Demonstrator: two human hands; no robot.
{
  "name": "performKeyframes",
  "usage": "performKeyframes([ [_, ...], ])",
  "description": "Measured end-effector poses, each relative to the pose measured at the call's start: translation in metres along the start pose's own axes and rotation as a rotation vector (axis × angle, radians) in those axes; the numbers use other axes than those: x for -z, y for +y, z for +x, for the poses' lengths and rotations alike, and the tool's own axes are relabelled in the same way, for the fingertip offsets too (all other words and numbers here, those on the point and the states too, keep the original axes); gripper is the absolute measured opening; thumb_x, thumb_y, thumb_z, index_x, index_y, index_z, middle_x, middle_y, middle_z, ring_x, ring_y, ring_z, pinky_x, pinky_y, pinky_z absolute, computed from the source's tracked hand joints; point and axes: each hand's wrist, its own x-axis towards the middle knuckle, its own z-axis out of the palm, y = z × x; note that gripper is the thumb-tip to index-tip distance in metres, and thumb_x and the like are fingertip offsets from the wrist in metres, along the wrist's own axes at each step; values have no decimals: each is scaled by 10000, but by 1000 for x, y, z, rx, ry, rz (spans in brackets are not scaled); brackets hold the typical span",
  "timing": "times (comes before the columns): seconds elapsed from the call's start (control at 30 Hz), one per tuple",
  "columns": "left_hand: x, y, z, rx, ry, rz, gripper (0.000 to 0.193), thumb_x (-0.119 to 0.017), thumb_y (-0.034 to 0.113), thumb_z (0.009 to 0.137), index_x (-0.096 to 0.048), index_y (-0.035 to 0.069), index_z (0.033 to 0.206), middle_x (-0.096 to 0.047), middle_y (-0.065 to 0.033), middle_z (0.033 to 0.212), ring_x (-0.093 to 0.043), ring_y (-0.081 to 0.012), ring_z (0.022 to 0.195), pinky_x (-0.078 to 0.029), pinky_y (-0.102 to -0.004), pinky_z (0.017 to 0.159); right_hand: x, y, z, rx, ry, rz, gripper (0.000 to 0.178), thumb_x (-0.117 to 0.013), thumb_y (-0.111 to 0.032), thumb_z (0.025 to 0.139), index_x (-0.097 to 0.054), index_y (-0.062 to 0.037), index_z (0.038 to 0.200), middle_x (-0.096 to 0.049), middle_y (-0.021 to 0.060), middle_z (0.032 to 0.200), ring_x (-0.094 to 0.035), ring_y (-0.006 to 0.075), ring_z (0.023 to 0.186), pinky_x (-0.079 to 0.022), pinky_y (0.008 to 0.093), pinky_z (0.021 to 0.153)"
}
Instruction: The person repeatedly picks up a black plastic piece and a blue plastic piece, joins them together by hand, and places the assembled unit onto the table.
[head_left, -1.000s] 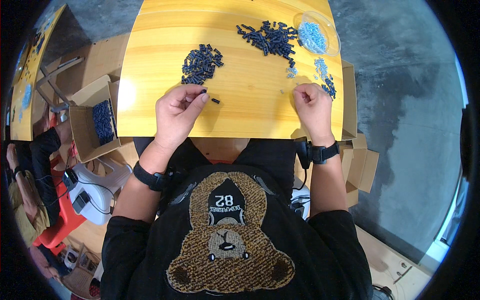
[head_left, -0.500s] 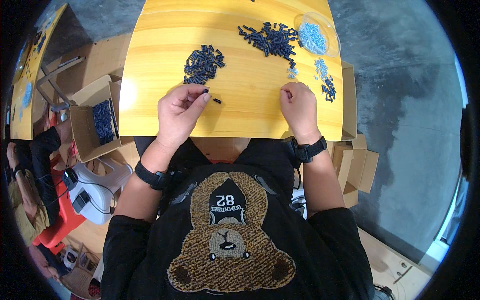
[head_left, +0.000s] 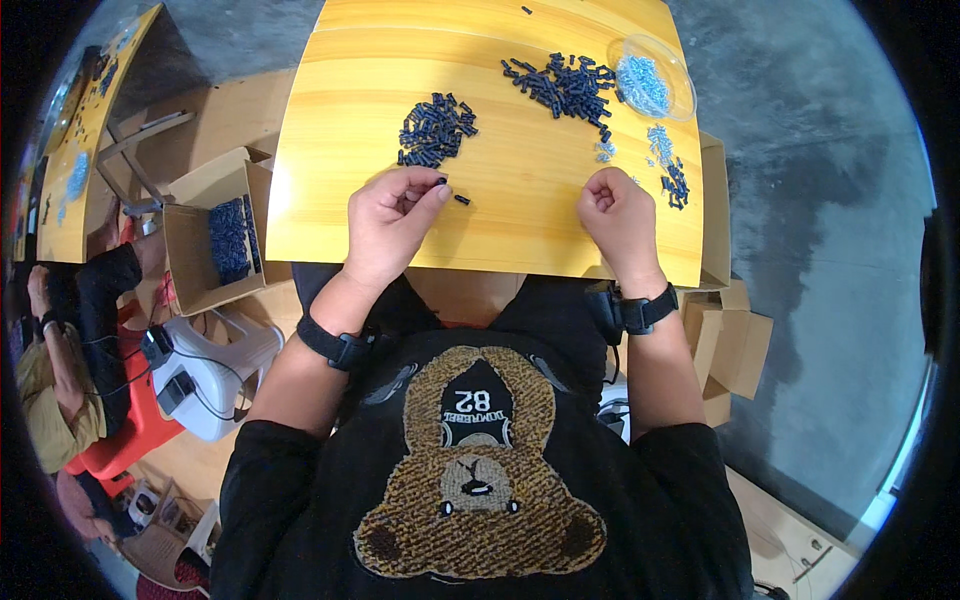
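Note:
My left hand (head_left: 390, 222) pinches a small black cylindrical piece (head_left: 441, 181) between thumb and forefinger, just above the table. Close to its thumb a single black piece (head_left: 462, 200) lies loose on the wood. Beyond that hand is a heap of similar black pieces (head_left: 437, 130). My right hand (head_left: 624, 222) is closed at the table's near right, thumb against curled fingers; whatever may be inside is hidden. Past its knuckles lie a few tiny silvery parts (head_left: 605, 151). To its right are a strip of small silvery parts (head_left: 660, 145) and a small cluster of black pieces (head_left: 677, 185).
A larger black heap (head_left: 565, 90) sits far right on the yellow wooden table (head_left: 350, 80). Beside it stands a clear round dish (head_left: 689, 98) of silvery parts. Cardboard boxes (head_left: 185, 258) flank the table. A white stool (head_left: 228, 385) and a seated person (head_left: 62, 375) are at left.
The whole view has shifted, so the table appears farther right. My right hand has turned slightly, showing more of its curled fingers. My left hand keeps its pinch on the black piece.

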Motion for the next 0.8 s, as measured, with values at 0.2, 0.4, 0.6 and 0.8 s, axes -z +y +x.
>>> performKeyframes([
  [0.2,1,-4,-1,-56,-1,67,123,-624,22,837,-614,-19,953,-584,19,734,-502,-28,645,-418,-166,579,-2,0,-4,21,-49,237,100,-623,-87,790,-625,1,835,-623,70,676,-566,93,592,-456,220,563],
  [0.4,1,-5,1,-7,-17,1,144,-635,35,833,-619,-17,966,-605,-2,736,-531,-46,638,-447,-185,583,3,-17,-7,-141,-279,615,126,-614,-114,835,-613,7,870,-609,14,721,-562,70,633,-447,194,553],
  [0.6,1,8,-3,77,-30,-182,162,-631,37,834,-620,-14,988,-647,-54,785,-593,-82,680,-487,-202,611,0,-36,-6,-105,-361,858,132,-612,-112,840,-589,1,903,-606,29,763,-562,73,657,-455,198,559],
  [0.8,-11,31,-14,102,-140,-120,161,-623,33,839,-622,-8,994,-648,-50,797,-602,-85,701,-493,-209,617,-8,-54,-6,-56,-398,945,108,-629,-100,824,-616,0,865,-604,17,731,-553,70,636,-451,196,560],
])
